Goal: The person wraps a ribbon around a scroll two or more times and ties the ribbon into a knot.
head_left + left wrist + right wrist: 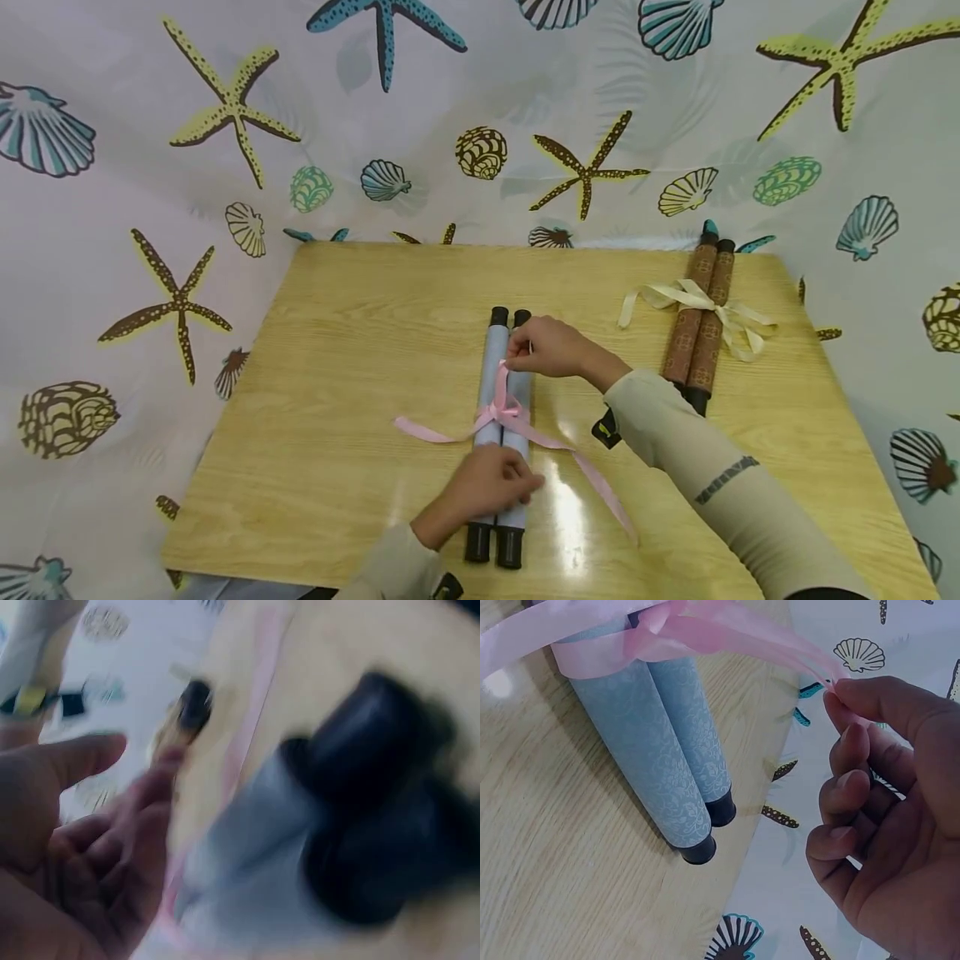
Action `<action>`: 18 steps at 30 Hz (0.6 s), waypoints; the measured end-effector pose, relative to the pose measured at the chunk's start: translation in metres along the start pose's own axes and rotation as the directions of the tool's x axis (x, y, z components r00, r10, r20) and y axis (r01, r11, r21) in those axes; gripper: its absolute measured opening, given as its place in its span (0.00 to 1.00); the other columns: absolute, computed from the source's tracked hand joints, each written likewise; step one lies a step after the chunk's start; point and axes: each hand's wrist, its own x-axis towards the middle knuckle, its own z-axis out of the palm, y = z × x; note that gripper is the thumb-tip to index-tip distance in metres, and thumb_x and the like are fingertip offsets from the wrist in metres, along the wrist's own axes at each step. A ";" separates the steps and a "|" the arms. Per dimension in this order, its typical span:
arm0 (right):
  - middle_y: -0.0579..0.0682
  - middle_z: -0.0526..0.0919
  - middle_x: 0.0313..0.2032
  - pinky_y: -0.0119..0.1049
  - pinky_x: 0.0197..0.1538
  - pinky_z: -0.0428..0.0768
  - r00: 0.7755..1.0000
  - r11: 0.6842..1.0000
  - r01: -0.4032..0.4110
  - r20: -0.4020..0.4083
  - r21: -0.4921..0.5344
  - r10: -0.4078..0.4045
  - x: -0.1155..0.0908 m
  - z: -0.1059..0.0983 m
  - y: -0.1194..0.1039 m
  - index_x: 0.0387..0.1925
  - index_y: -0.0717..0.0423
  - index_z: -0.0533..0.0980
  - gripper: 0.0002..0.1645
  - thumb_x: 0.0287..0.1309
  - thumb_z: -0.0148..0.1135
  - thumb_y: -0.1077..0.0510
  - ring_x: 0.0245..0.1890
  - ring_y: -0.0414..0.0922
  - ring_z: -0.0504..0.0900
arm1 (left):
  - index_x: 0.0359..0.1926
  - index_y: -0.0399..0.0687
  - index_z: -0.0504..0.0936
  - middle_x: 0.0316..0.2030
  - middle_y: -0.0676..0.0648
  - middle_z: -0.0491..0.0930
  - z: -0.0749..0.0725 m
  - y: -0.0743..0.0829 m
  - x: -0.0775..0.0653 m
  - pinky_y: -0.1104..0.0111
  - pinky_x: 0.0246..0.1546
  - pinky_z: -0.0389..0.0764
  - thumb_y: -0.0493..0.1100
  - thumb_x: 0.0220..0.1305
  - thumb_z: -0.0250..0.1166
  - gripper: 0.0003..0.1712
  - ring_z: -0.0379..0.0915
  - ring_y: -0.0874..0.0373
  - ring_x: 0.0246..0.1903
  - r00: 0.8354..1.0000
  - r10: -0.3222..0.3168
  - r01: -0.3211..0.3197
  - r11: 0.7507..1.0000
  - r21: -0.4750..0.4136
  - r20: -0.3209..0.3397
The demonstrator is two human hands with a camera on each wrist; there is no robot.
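A pale blue patterned scroll (491,354), rolled from both sides into two rods with black end knobs, lies lengthwise on the table. Round its middle runs a pink ribbon (498,412), with two long tails spread to either side. My right hand (551,346) pinches a loop of this ribbon between thumb and index finger and draws it up toward the scroll's far end; the right wrist view shows the pinched ribbon (765,637) stretched taut. Over the near half of the scroll is my left hand (483,483), fingers loosely bent and holding nothing. In the blurred left wrist view its thumb and fingers stand apart.
A second scroll (697,333), brown and patterned, lies at the table's far right, tied with a cream ribbon (678,294). The wooden table (360,333) meets a white cloth (420,108) printed with shells and starfish at its back and sides.
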 end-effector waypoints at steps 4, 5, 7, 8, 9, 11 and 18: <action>0.43 0.81 0.23 0.30 0.31 0.72 1.000 1.000 -0.011 -0.007 0.025 0.011 -0.002 0.002 -0.003 0.27 0.52 0.84 0.08 0.61 0.66 0.56 0.22 0.35 0.70 | 0.40 0.46 0.84 0.23 0.48 0.83 -0.046 -0.010 0.017 0.74 0.18 0.71 0.47 0.67 0.67 0.10 0.72 0.63 0.17 0.951 0.114 -0.086 0.991 0.107 -0.289; 0.44 0.81 0.23 0.30 0.31 0.72 1.000 0.999 -0.013 -0.002 0.035 0.013 -0.002 0.003 -0.003 0.28 0.53 0.84 0.07 0.61 0.66 0.56 0.22 0.35 0.70 | 0.46 0.44 0.83 0.25 0.46 0.83 -0.054 -0.013 0.024 0.74 0.18 0.70 0.46 0.68 0.66 0.12 0.73 0.59 0.17 0.944 0.124 -0.103 0.991 0.085 -0.306; 0.44 0.82 0.23 0.29 0.30 0.72 1.000 0.999 -0.014 0.007 0.050 0.014 -0.003 0.004 -0.005 0.29 0.53 0.85 0.07 0.61 0.66 0.56 0.21 0.35 0.71 | 0.57 0.43 0.80 0.27 0.42 0.84 -0.067 -0.016 0.036 0.73 0.16 0.69 0.45 0.69 0.65 0.19 0.74 0.50 0.18 0.959 0.127 -0.127 0.992 0.016 -0.254; 0.44 0.82 0.24 0.29 0.30 0.72 1.000 0.998 -0.007 0.012 0.056 0.006 -0.003 0.005 -0.005 0.30 0.53 0.85 0.07 0.61 0.66 0.56 0.21 0.35 0.71 | 0.60 0.43 0.78 0.29 0.39 0.84 -0.071 -0.018 0.041 0.73 0.17 0.70 0.44 0.70 0.64 0.21 0.74 0.47 0.19 0.970 0.131 -0.140 0.990 -0.029 -0.205; 0.45 0.82 0.24 0.29 0.29 0.72 1.000 0.998 0.002 0.015 0.060 -0.003 -0.003 0.005 -0.005 0.30 0.53 0.85 0.07 0.61 0.66 0.56 0.22 0.35 0.71 | 0.62 0.43 0.77 0.30 0.38 0.84 -0.075 -0.018 0.045 0.73 0.17 0.70 0.44 0.70 0.63 0.22 0.74 0.44 0.20 0.979 0.132 -0.145 0.987 -0.074 -0.155; 0.45 0.82 0.24 0.29 0.29 0.71 1.000 0.998 0.018 0.013 0.065 -0.019 -0.003 0.006 -0.006 0.30 0.53 0.85 0.06 0.61 0.66 0.56 0.22 0.36 0.71 | 0.62 0.43 0.77 0.32 0.35 0.84 -0.079 -0.019 0.052 0.71 0.17 0.70 0.44 0.72 0.61 0.20 0.73 0.46 0.20 0.987 0.138 -0.148 0.979 -0.137 -0.079; 0.46 0.81 0.25 0.28 0.30 0.69 0.998 0.992 0.056 -0.004 0.114 -0.056 -0.004 0.004 -0.005 0.29 0.53 0.84 0.07 0.62 0.65 0.58 0.23 0.39 0.71 | 0.44 0.35 0.79 0.37 0.32 0.84 -0.077 -0.019 0.062 0.70 0.19 0.76 0.43 0.74 0.58 0.13 0.76 0.61 0.25 0.990 0.135 -0.143 0.946 -0.289 -0.047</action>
